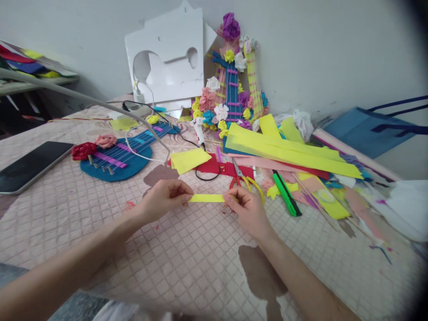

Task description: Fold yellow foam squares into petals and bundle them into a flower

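A narrow yellow paper strip [206,198] is stretched level between both hands, just above the pink quilted cloth [187,263]. My left hand [163,198] pinches its left end with closed fingers. My right hand [245,209] pinches the right end, fingers curled over it. Just behind my right hand lie red-handled scissors [238,174] on a red felt piece [217,167]. A green utility knife [286,192] rests to the right of that hand.
A blue felt guitar [123,156] with roses lies at the left, a dark phone [30,166] beyond it. A white glue gun [199,130], yellow sheets [284,149] and mixed scraps fill the back and right. Decorated guitars [234,84] lean on the wall.
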### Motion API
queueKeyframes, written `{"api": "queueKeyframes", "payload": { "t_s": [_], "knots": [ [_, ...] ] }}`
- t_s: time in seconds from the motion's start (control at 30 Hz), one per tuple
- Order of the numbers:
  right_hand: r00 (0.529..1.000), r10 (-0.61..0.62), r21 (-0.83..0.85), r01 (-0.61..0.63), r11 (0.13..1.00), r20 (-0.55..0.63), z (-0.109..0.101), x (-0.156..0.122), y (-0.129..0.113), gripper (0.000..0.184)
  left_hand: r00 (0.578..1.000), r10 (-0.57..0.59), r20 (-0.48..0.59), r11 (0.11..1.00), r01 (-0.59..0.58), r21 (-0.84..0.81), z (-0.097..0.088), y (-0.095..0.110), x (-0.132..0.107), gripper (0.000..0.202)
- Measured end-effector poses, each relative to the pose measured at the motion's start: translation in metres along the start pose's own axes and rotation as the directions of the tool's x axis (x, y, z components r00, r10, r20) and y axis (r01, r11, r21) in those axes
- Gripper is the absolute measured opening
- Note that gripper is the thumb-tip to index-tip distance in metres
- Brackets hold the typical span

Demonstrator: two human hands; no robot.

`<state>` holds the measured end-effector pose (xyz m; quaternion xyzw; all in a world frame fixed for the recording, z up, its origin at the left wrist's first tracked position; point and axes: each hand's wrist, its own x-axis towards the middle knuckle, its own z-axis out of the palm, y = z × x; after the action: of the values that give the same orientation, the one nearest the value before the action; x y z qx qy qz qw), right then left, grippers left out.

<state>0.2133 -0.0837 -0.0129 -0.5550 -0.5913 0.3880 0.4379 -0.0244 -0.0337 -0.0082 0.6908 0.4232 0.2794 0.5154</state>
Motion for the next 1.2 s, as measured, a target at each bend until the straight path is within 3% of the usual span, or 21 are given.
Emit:
{"api": "queueKeyframes", "payload": {
  "t_s": [0.13, 0.3, 0.4, 0.5, 0.6, 0.73, 0.83, 0.9, 1.03, 1.2],
  "knots": [
    [1.000, -0.016, -0.009, 0.016, 1.000, 0.008, 0.000, 0.000, -0.002, 0.023, 0.988, 0.108, -0.106, 0.983, -0.091, 0.158, 0.000, 0.013, 0.001, 0.032],
    [0.994, -0.068, -0.020, 0.070, 0.997, 0.082, 0.004, -0.004, -0.010, 0.020, 0.978, 0.108, 0.176, 0.945, -0.156, 0.288, 0.027, 0.045, 0.013, 0.023],
    [0.991, -0.086, -0.033, 0.090, 0.995, 0.100, 0.003, -0.006, -0.010, 0.020, 0.980, 0.051, 0.192, 0.927, -0.118, 0.356, 0.039, 0.048, 0.018, 0.019],
    [0.994, -0.086, -0.059, 0.090, 0.994, 0.074, -0.003, -0.005, -0.007, 0.020, 0.979, -0.025, 0.203, 0.946, -0.042, 0.321, 0.031, 0.037, 0.018, 0.019],
    [0.996, -0.081, -0.060, 0.082, 0.995, 0.031, -0.009, -0.002, -0.003, 0.021, 0.969, -0.080, 0.234, 0.974, 0.025, 0.226, 0.008, 0.019, 0.012, 0.020],
    [0.997, -0.076, -0.025, 0.076, 0.997, -0.016, -0.014, 0.000, 0.001, 0.021, 0.977, -0.121, 0.177, 0.990, 0.105, 0.097, -0.014, 0.005, 0.004, 0.023],
    [0.997, -0.081, -0.020, 0.081, 0.997, -0.015, -0.015, 0.001, 0.000, 0.021, 0.997, -0.005, 0.076, 0.988, -0.007, 0.157, -0.009, 0.014, 0.004, 0.031],
    [0.996, -0.085, -0.033, 0.085, 0.996, 0.005, -0.016, 0.000, -0.001, 0.021, 0.996, 0.052, 0.071, 0.975, -0.066, 0.212, 0.002, 0.027, 0.007, 0.034],
    [0.995, -0.098, -0.048, 0.099, 0.994, 0.019, -0.015, 0.000, -0.003, 0.022, 0.992, 0.025, 0.120, 0.968, -0.054, 0.244, 0.020, 0.044, 0.014, 0.026],
    [0.995, -0.066, -0.023, 0.068, 0.997, 0.080, -0.014, 0.001, -0.005, 0.022, 0.990, 0.012, 0.140, 0.990, -0.031, 0.140, 0.017, 0.036, 0.013, 0.025]
  ]
}}
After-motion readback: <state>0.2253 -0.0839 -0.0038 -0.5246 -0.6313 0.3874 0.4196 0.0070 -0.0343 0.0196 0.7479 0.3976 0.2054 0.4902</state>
